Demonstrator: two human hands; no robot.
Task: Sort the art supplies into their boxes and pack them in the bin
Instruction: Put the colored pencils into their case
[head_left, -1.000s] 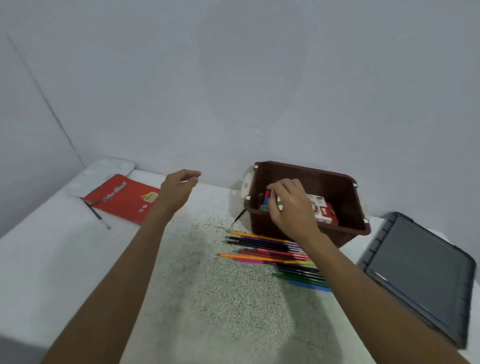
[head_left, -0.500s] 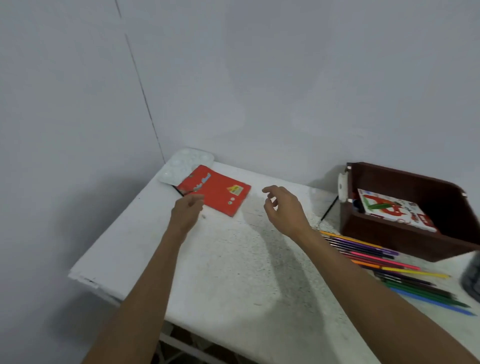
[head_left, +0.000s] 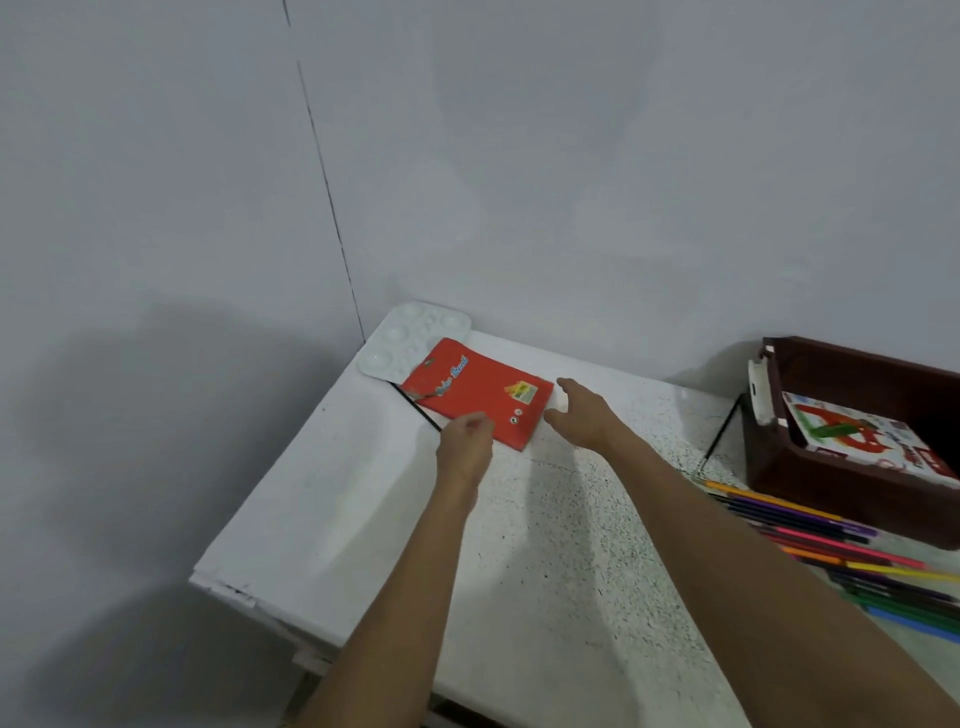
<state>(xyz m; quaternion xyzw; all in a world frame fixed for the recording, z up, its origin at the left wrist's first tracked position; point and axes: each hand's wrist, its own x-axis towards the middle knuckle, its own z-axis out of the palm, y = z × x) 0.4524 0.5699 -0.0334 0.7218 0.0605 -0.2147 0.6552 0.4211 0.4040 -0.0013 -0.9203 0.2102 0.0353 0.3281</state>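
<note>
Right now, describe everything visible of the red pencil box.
The red pencil box is a flat card packet with blue script lettering and a yellow label. It lies flat, askew, on the white table, its far corner over the white palette, a black brush along its left edge. Curled fingers of the left hand meet its near edge; grip unclear. The open right hand is beside its right edge.

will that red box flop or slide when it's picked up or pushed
Probably light and a bit bendy: the red box looks thin and flat, like card. It likely slides easily if pushed: the table looks smooth. Its far corner overlaps the palette, so it may rock slightly.
</note>
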